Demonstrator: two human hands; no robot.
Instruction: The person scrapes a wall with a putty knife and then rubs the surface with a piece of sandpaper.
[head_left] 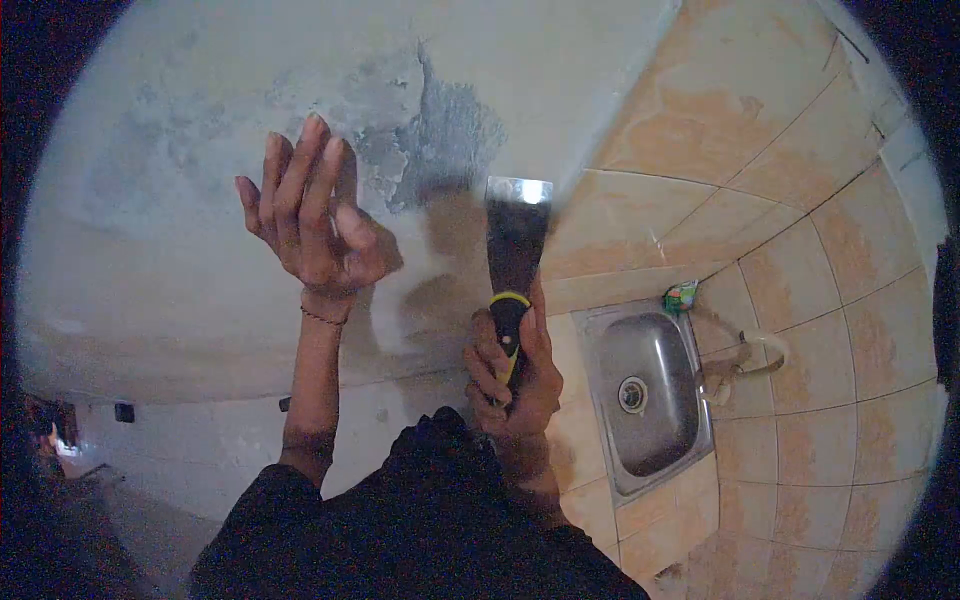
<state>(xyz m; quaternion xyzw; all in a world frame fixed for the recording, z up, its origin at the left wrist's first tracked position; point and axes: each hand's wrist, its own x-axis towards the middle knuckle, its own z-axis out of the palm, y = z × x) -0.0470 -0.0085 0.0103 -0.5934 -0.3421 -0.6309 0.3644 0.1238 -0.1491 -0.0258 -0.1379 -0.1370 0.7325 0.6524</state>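
Observation:
My right hand [540,380] is wrapped round the black and yellow handle of a scraper [516,235]. Its wide metal blade points upward, the bright edge just below and right of a grey patch [455,125] where paint has come off the wall. Left of the scraper, my left hand [315,220] is raised in front of the wall, empty, with its fingers apart and loosely bent. A thin bracelet [325,316] circles that wrist. Around the bare patch the wall surface [230,250] looks stained and flaking.
To the right, a steel sink [650,425] is set in a tiled counter [585,450]. A pale tap [765,350] and a small green packet [681,297] are beside it. Beige and orange tiles [690,125] cover the adjoining wall.

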